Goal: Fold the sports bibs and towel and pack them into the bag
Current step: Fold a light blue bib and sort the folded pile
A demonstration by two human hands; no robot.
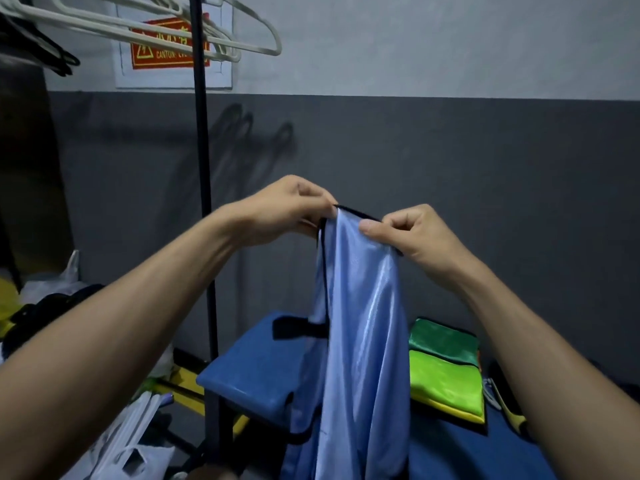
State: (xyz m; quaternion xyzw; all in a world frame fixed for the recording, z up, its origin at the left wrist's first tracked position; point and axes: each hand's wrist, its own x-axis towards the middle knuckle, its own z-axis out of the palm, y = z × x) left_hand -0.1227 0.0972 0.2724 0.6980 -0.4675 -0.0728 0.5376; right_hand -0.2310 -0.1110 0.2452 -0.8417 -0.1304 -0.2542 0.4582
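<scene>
A shiny light-blue sports bib point(360, 327) with black trim hangs lengthwise in front of me. My left hand point(284, 211) pinches its top edge on the left and my right hand point(412, 233) pinches the same edge on the right, close together. The bib's lower part drapes down over a blue padded bench point(249, 372). On the bench to the right lies a stack of folded bibs point(446, 372), dark green on top of bright green, with a yellow edge below. I cannot tell where the bag or the towel is.
A black clothes-rack pole point(202, 202) stands left of the bench, with white hangers point(166, 26) on its rail above. White plastic bags point(131, 441) and dark clutter point(45, 313) lie on the floor at left. A grey wall is behind.
</scene>
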